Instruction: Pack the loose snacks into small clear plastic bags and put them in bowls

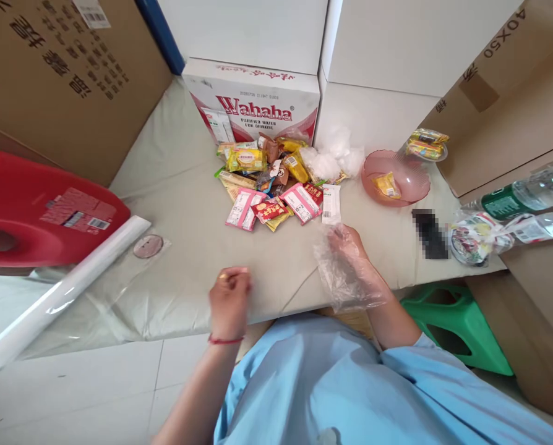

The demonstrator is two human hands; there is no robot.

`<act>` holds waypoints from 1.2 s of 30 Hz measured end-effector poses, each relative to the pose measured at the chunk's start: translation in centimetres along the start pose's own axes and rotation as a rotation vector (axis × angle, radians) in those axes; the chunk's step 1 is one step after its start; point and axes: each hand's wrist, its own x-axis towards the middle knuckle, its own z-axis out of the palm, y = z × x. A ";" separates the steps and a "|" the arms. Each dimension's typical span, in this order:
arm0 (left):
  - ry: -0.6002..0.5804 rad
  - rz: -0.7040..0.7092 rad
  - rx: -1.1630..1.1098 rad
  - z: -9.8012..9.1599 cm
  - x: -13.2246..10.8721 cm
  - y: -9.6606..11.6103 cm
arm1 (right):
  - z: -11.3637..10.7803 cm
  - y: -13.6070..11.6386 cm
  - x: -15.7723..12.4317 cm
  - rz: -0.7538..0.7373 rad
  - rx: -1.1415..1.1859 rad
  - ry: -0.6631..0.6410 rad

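Observation:
My right hand (352,240) is closed on a thin clear plastic bag (339,275), which hangs down over the wrist and reaches the table's front edge. Part of that hand shows only through the plastic. To its left, above the table (188,247), my left hand (230,293) is curled into a loose fist, slightly blurred, and I see nothing in it. Beyond both hands lies a heap of wrapped snacks: a yellow packet (246,159), pink-and-white packets (244,209) and a red packet (271,210). A white sachet (331,203) lies just past my right hand.
A pink bowl (373,167) holds one yellow packet. White crumpled plastic (325,164) sits beside the heap. A Wahaha carton (258,86) stands behind. Left are a red jug (39,210) and white roll (67,290); right, bottles (536,191) and a green stool (462,327).

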 end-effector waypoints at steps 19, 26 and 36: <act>-0.628 0.698 0.116 11.1 -6.8 3.3 | 1.0 -1.9 0.7 -0.056 -0.502 0.099; -0.036 0.040 0.182 -2.1 -1.5 0.1 | -0.7 1.3 0.8 0.003 -0.039 -0.027; 0.191 0.544 0.449 -6.9 -6.7 5.5 | 0.8 -1.6 0.5 -0.054 -0.203 -0.072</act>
